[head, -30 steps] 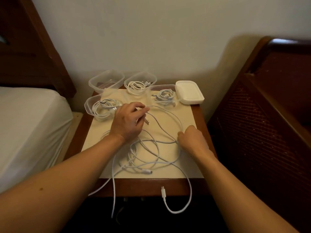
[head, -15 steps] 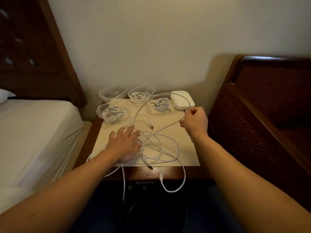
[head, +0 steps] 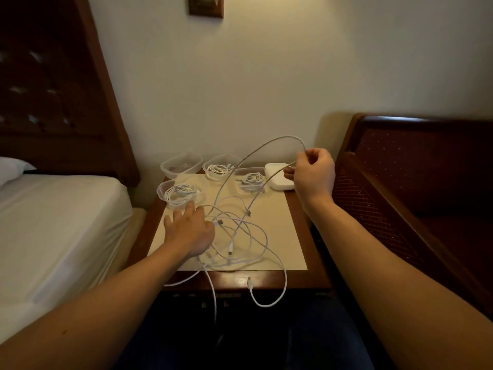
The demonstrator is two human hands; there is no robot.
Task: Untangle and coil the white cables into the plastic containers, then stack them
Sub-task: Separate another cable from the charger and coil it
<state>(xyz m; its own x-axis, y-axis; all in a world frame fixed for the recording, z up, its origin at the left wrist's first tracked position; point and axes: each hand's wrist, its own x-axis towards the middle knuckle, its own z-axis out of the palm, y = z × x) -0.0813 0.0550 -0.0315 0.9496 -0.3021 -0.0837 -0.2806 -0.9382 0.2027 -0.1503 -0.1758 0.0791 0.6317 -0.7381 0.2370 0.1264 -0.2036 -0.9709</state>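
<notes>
Fingers of the right hand [head: 314, 174] pinch one cable [head: 256, 152] arching up from the tangle [head: 234, 236]; beside that tangle, the nearer left hand [head: 190, 231] presses down, fingers spread.

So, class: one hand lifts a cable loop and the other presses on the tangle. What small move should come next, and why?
Probably keep drawing the lifted cable up and rightward with the right hand while the left hand pins the tangle. Its lower run still threads through the loops on the table, so it is not yet free to coil into the empty container.
</notes>
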